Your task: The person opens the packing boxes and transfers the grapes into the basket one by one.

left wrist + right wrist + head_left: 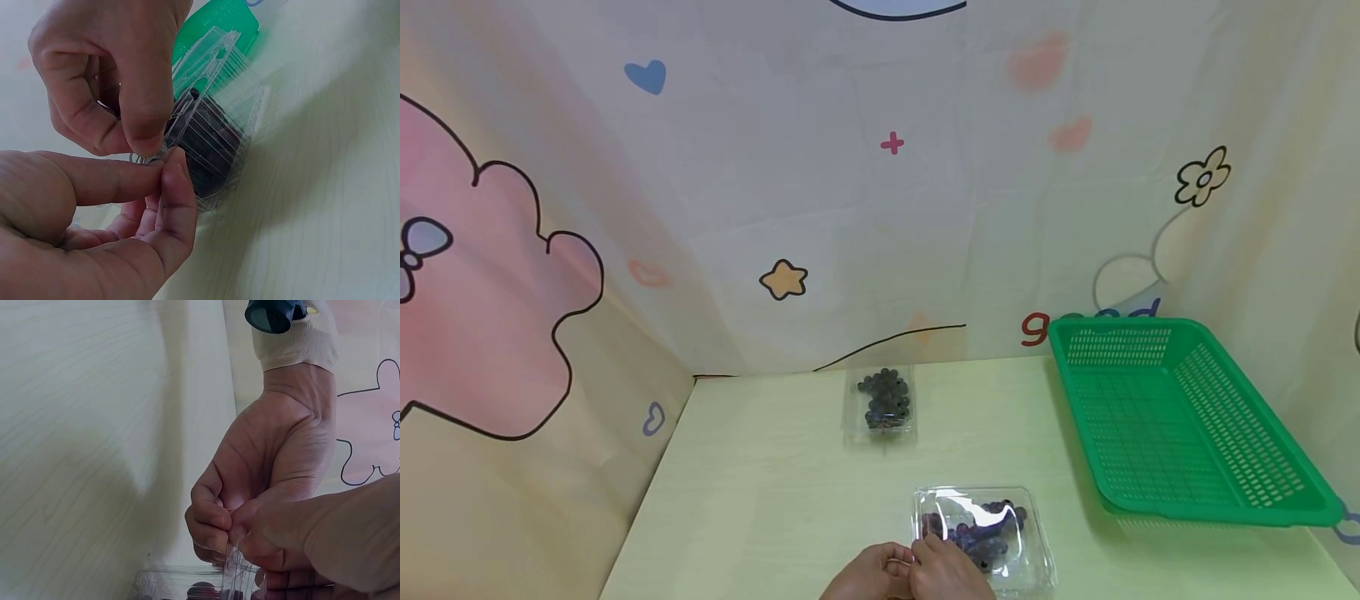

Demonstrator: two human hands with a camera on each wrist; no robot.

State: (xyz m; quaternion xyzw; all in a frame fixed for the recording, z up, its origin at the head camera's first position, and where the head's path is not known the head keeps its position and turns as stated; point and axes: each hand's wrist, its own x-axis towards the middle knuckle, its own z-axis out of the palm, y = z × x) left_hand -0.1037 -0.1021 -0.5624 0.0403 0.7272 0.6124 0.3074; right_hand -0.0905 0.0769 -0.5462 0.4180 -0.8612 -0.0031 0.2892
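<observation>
A clear plastic clamshell box [1039, 560] of dark grapes [988, 550] lies near the front of the table, its lid over the fruit. My left hand [872, 573] pinches the box's near-left rim between thumb and fingertips. Close against it, my right hand [946, 573] pinches the same rim with curled fingers. In the left wrist view, the thumbs of the left hand [119, 212] and right hand [119, 69] meet at the lid edge. The right wrist view has the rim [234, 569] between both hands; fingers hide the exact grip point.
A second clear box [853, 425] with dark grapes [886, 400] stands at the back of the pale table [737, 483]. On the right is a green plastic basket [1157, 417] with slotted walls. A printed curtain [820, 167] hangs behind the table and along both sides.
</observation>
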